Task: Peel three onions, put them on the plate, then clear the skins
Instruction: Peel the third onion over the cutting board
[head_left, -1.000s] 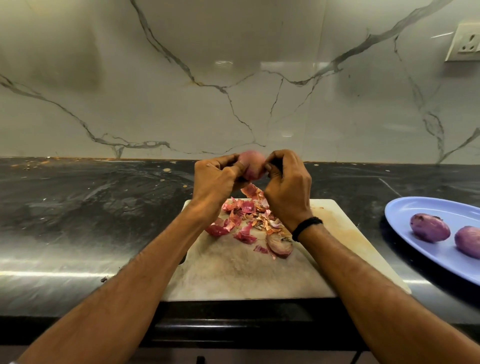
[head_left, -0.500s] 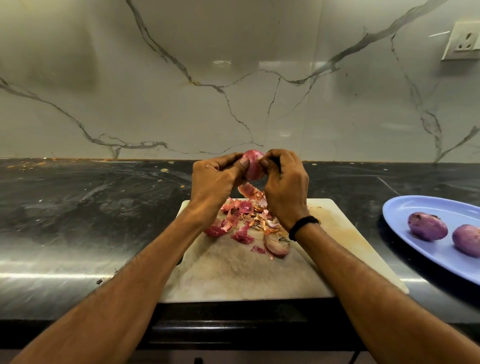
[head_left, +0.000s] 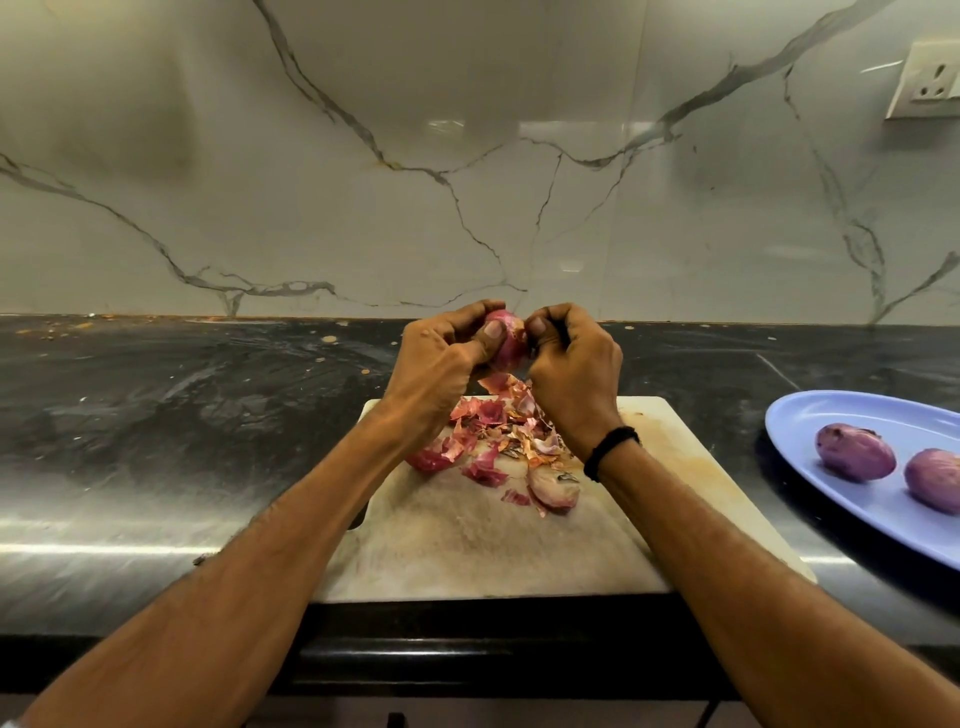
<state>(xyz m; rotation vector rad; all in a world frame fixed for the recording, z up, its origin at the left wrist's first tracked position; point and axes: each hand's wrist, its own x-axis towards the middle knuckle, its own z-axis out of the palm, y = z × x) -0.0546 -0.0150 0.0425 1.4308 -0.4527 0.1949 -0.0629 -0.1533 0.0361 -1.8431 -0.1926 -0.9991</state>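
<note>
Red onion (head_left: 505, 340) gripped in curled left hand (head_left: 441, 358), right hand (head_left: 571, 364) seemingly pinching its skin, skins (head_left: 488, 436) heaped on cutting board (head_left: 467, 540), two peeled onions (head_left: 854, 451) on blue plate (head_left: 810, 415).

Two bare hands are meeting, forearms converging.
The left hand (head_left: 441, 358) is gripping the onion (head_left: 506, 344), thumb pressing its side; the right hand (head_left: 574, 364), fingers curled, is pinching at its upper edge.

Glossy marble wall (head_left: 311, 182), papery skins (head_left: 488, 431)
</note>
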